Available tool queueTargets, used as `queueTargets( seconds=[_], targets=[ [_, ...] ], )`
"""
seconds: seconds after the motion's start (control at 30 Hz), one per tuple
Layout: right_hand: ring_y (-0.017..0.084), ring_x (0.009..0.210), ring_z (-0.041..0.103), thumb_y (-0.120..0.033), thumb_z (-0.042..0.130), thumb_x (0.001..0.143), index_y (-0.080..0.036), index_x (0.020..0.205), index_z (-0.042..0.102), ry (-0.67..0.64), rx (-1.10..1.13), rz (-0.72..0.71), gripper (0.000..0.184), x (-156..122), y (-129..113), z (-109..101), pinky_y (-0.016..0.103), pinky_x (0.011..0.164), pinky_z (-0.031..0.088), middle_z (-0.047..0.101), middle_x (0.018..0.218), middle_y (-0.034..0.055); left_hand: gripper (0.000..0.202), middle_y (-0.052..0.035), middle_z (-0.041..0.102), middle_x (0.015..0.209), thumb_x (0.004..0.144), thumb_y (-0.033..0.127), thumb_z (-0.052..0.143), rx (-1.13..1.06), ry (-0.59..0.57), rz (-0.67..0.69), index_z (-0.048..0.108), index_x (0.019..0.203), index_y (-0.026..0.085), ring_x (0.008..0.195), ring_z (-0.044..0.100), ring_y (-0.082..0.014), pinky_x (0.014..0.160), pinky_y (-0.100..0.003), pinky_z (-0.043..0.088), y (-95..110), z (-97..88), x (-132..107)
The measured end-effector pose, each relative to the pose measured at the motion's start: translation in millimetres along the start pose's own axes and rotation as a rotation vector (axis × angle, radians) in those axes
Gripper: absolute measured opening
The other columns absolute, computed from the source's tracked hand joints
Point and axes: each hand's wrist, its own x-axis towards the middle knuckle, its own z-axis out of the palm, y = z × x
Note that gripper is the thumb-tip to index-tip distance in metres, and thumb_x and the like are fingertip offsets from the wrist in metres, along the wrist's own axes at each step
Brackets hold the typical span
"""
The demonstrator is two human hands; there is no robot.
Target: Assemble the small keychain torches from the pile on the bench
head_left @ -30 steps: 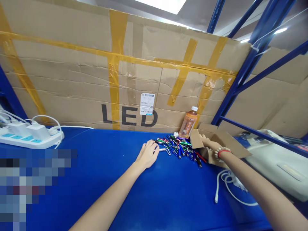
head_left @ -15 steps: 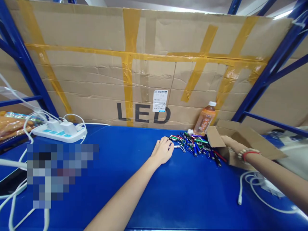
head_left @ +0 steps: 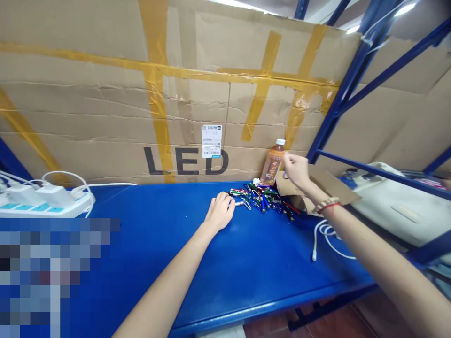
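Observation:
My left hand (head_left: 219,211) lies on the blue table, fingers curled over one end of a small silver tube with a carabiner clip (head_left: 243,204). Right beside it spreads a pile of small metal tubes with carabiner clips (head_left: 265,199) in blue, green, red, black and silver. My right hand (head_left: 296,170), with a beaded bracelet and red cord at the wrist, is raised above the open cardboard box (head_left: 326,185). Its fingers are closed, and a small purplish loop shows just below them; the rest of what they hold is hidden.
A capped bottle of brown drink (head_left: 273,162) stands behind the pile. A large taped carton (head_left: 190,112) closes off the back. To the right lie a white cable (head_left: 314,244) and a pale bag (head_left: 405,206); a power strip (head_left: 75,206) with plugs sits at left.
My right hand has come up out of the cardboard box, now closed with a small loop below the fingers. The view has turned right. My left hand stays by the pile.

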Motion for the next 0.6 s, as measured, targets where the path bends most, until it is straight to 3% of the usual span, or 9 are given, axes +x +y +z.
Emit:
queueTargets(
  seconds=[0.13, 0.27, 0.37, 0.47, 0.53, 0.6],
  targets=[
    [0.012, 0.052, 0.051, -0.037, 0.044, 0.082, -0.015, 0.053, 0.053, -0.230, -0.067, -0.155, 0.038, -7.3, -29.3, 35.5, 0.022, 0.054, 0.033, 0.057, 0.053, 0.0033, 0.032, -0.0069, 0.053, 0.115, 0.094, 0.028, 0.026, 0.001, -0.009, -0.015, 0.056, 0.096, 0.019, 0.113, 0.043, -0.0198, 0.091, -0.036, 0.035, 0.0, -1.6, -0.1],
    [0.013, 0.055, 0.055, -0.029, 0.057, 0.074, -0.015, 0.055, 0.058, -0.315, -0.124, -0.145, 0.024, -24.5, -29.5, 57.4, 0.022, 0.054, 0.034, 0.062, 0.057, 0.0051, 0.031, -0.0064, 0.052, 0.119, 0.094, 0.027, 0.026, -0.014, 0.002, -0.033, 0.056, 0.097, 0.019, 0.118, 0.040, -0.0192, 0.093, -0.035, 0.034, 0.3, -1.6, 0.0],
    [0.016, 0.072, 0.060, -0.035, 0.051, 0.079, -0.018, 0.074, 0.064, -0.265, -0.136, -0.116, 0.022, -31.2, -19.9, 46.4, 0.021, 0.060, 0.038, 0.068, 0.078, 0.0054, 0.031, -0.0062, 0.052, 0.120, 0.094, 0.029, 0.026, -0.019, 0.000, -0.021, 0.056, 0.099, 0.020, 0.120, 0.038, -0.0196, 0.094, -0.036, 0.033, -0.5, 0.4, 0.7],
    [0.019, 0.088, 0.059, -0.042, 0.039, 0.084, -0.022, 0.089, 0.064, -0.158, -0.165, -0.041, 0.032, -27.5, -1.3, 19.8, 0.025, 0.067, 0.041, 0.066, 0.097, 0.0054, 0.032, -0.0064, 0.052, 0.120, 0.094, 0.029, 0.026, -0.023, 0.003, -0.014, 0.056, 0.099, 0.020, 0.121, 0.037, -0.0196, 0.095, -0.036, 0.033, -1.8, 3.0, 1.4],
    [0.020, 0.092, 0.059, -0.040, 0.040, 0.084, -0.023, 0.093, 0.064, -0.080, -0.211, 0.127, 0.031, -20.6, 18.2, 2.9, 0.026, 0.070, 0.043, 0.066, 0.100, 0.0052, 0.032, -0.0066, 0.052, 0.120, 0.093, 0.029, 0.026, -0.021, 0.007, -0.014, 0.056, 0.099, 0.019, 0.122, 0.037, -0.0198, 0.096, -0.037, 0.032, -2.1, 4.1, 1.8],
    [0.023, 0.089, 0.061, -0.034, 0.048, 0.078, -0.020, 0.094, 0.066, -0.127, -0.266, 0.291, 0.028, -14.5, 41.5, -8.5, 0.029, 0.068, 0.044, 0.067, 0.096, 0.0097, 0.031, -0.0068, 0.052, 0.120, 0.093, 0.029, 0.027, -0.020, 0.007, -0.016, 0.056, 0.100, 0.019, 0.122, 0.037, -0.0201, 0.096, -0.037, 0.032, -1.9, 4.0, 1.9]
  ],
)
